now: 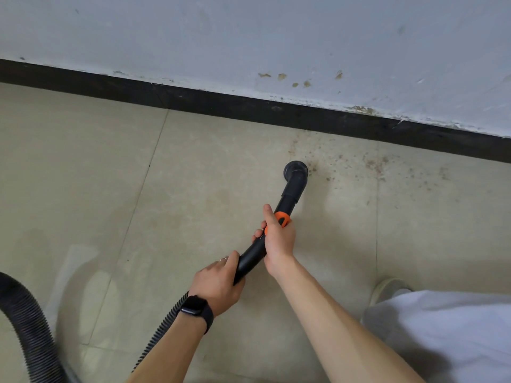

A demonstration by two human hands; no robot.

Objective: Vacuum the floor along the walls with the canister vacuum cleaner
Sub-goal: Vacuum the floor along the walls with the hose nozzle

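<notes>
1. You are holding the curved black wand [250, 258] with both hands. Your left hand [218, 283] is wrapping its fingers around the lower end, just above where the ribbed hose [163, 324] joins. Your right hand [278, 239] is clasping the tube higher up, at the orange collar [282, 217], with the thumb lying along the top.
2. The round nozzle [295, 170] is sitting on the beige tiled floor [207, 175], near the black baseboard [193, 99] but apart from it. A strip of tile is showing between the 2.
3. The tiles to the left of the nozzle are looking free of loose debris, so that stretch is probably finished. That is a judgement from the surface alone.
4. Brown specks [373, 164] are lying scattered from the nozzle's right edge onward, thickest close to the baseboard. This patch is what is waiting for you, and the nozzle is touching only its near edge.
5. The strip right against the baseboard is likely needing a closer pass too.
6. Only 1 wall [249, 37] is showing, so you cannot tell how much of the room's edge is left. The canister itself is sitting out of view, with the hose looping away at the lower left.
</notes>
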